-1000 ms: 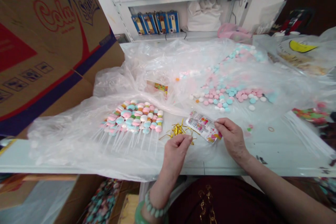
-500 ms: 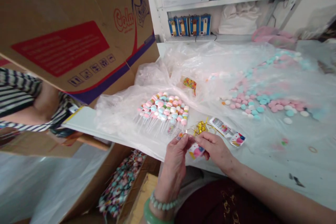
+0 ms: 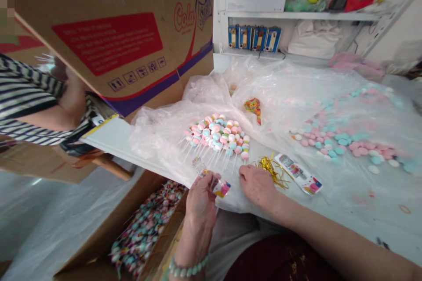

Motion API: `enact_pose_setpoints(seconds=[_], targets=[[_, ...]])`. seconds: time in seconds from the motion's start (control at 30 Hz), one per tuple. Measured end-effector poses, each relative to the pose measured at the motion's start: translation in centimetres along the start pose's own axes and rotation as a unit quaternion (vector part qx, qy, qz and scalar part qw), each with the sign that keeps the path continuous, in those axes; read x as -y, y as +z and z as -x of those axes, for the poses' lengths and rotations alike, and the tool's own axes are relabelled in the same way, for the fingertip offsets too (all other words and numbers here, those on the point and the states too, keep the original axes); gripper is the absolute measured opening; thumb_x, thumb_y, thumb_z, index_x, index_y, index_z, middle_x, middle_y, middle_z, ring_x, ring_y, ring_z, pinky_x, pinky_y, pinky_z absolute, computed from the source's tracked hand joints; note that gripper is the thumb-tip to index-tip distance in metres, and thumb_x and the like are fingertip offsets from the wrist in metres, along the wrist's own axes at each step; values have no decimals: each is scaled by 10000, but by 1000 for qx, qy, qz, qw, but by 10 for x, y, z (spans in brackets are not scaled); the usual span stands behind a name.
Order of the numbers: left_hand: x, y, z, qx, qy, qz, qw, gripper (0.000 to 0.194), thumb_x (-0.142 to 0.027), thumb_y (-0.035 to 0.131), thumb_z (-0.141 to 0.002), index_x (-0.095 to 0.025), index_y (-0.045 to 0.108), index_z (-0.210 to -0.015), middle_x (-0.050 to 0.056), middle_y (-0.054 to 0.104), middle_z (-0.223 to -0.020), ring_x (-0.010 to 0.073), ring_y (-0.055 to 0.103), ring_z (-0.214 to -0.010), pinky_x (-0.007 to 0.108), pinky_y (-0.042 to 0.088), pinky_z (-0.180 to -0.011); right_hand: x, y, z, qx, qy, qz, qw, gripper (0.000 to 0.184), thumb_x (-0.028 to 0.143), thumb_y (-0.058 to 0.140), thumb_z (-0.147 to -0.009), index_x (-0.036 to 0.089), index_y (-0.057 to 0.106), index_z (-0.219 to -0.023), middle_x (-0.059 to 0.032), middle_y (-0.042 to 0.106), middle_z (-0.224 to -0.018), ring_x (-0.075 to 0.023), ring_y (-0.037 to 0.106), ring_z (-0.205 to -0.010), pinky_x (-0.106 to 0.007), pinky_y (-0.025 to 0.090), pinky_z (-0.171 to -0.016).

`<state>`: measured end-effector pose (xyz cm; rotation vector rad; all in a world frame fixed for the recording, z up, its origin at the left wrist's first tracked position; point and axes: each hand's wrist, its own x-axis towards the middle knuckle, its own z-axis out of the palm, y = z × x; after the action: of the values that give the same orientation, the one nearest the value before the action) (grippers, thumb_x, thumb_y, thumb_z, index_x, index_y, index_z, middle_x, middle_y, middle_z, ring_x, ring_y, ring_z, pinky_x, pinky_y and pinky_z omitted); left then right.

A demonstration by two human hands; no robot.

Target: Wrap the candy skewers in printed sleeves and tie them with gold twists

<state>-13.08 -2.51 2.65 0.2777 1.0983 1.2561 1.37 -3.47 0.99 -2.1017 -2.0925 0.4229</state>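
Observation:
My left hand (image 3: 201, 198) is closed on a small clear printed plastic bag (image 3: 222, 188), which sticks out between thumb and fingers at the table's front edge. Closer to the pile, my right hand (image 3: 259, 186) rests low over the sheet with its fingers curled. Its fingertips are at the lower end of the rightmost marshmallow stick (image 3: 244, 156); whatever they pinch is hidden. Several marshmallow sticks (image 3: 219, 134) lie heaped, their white sticks pointing toward me. Gold twist ties (image 3: 272, 170) lie beside my right hand, and a pack of printed bags (image 3: 298, 173) is just beyond them.
Loose pastel marshmallows (image 3: 343, 140) spread over the plastic sheet (image 3: 290, 83) at right. A large cardboard box (image 3: 132, 44) stands at left; a person's striped sleeve (image 3: 26, 92) shows behind it. Below the table, an open carton (image 3: 95, 237) holds many wrapped sweets (image 3: 148, 224).
My hands, together before, are now apart. The left has moved left with the printed bag; the right has gone to the marshmallow sticks. The view has shifted left.

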Motion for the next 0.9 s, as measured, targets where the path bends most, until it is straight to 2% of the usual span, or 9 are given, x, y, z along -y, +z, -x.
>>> enact_pose_setpoints(seconds=[0.07,0.13,0.23,0.3,0.37,0.47,0.57,0.7,0.9], targets=[[-3,-3,0,5,-14,-14,1000,67,-154,669,-677,-124,612,-697,16,655,-660,124,607,-582,239,513,-559,-13,-1,1,-49,53,-96,993,150,169,470,-820,209,606,-770,-38,676,-761,-182,623,-729,-265,389,-615],[-5,-3,1,38,-31,-42,998,89,-169,693,-675,-112,637,-715,30,666,-701,128,615,-606,242,518,-565,-28,-5,1,-76,124,-242,959,73,168,508,-741,211,554,-704,12,609,-600,-151,576,-596,-243,365,-550],[-6,2,2,88,-40,-81,992,147,-207,731,-683,-90,670,-748,48,674,-736,132,617,-618,244,525,-569,-50,-17,-1,-31,212,-495,842,59,230,550,-674,208,496,-667,74,474,-447,-101,417,-382,-219,252,-408],[-4,8,1,91,-40,-90,991,142,-202,734,-700,-82,678,-751,57,679,-737,136,623,-621,247,531,-569,-62,-28,0,16,214,-604,767,158,299,592,-664,198,480,-616,89,411,-408,-69,304,-324,-218,156,-369],[-3,17,-1,75,-49,-75,993,91,-170,710,-732,-87,673,-741,54,678,-715,138,628,-616,255,541,-573,-71,-37,4,45,188,-645,739,240,338,643,-648,183,481,-563,93,376,-392,-46,244,-318,-222,108,-368],[-5,34,-4,43,-82,0,996,40,-132,634,-802,-116,659,-775,55,692,-740,164,661,-663,298,566,-615,-76,-48,21,50,144,-644,750,223,336,665,-662,161,544,-592,72,435,-421,-50,316,-350,-216,175,-385],[-13,52,-4,1,-111,71,991,81,-138,571,-859,-137,642,-820,58,703,-772,189,685,-697,337,581,-628,-75,-54,45,17,108,-627,771,177,328,623,-713,169,575,-653,44,516,-495,-79,429,-417,-222,287,-438],[-19,72,-2,-44,-107,115,987,141,-168,520,-901,-140,626,-812,51,696,-741,177,684,-645,332,588,-599,-79,-56,71,-46,100,-592,798,191,347,583,-755,192,565,-646,57,448,-477,-85,391,-407,-226,284,-422],[-11,83,-8,-22,-98,128,987,126,-172,513,-907,-145,632,-877,52,710,-771,182,702,-712,331,600,-656,-86,-47,87,-107,53,-483,867,188,315,541,-792,214,582,-638,25,511,-553,-118,465,-501,-229,340,-456]])
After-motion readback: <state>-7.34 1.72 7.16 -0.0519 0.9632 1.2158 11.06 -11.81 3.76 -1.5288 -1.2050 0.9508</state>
